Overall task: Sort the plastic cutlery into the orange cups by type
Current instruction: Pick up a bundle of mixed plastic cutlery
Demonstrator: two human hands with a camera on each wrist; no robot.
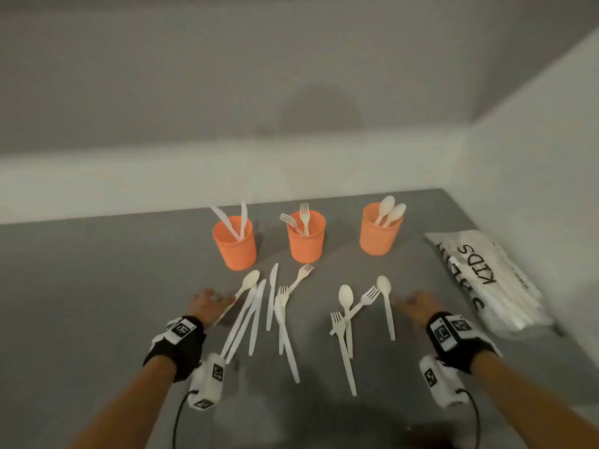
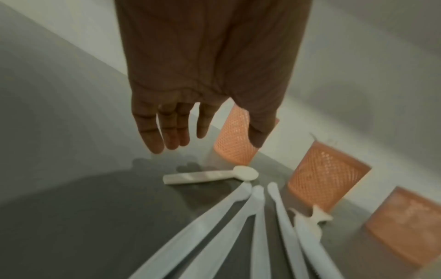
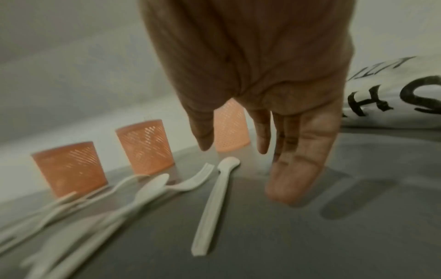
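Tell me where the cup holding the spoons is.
In the head view the spoon cup stands rightmost of three, beside the plastic bag.

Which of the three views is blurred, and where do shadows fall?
Head view: fairly sharp, a round shadow on the back wall. Left wrist view: the knives smear near the lens; finger shadows beside the spoon. Right wrist view: blurred cutlery at left; hand shadow on the table.

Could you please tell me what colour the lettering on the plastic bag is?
Black, on the white plastic bag; clearest in the head view.
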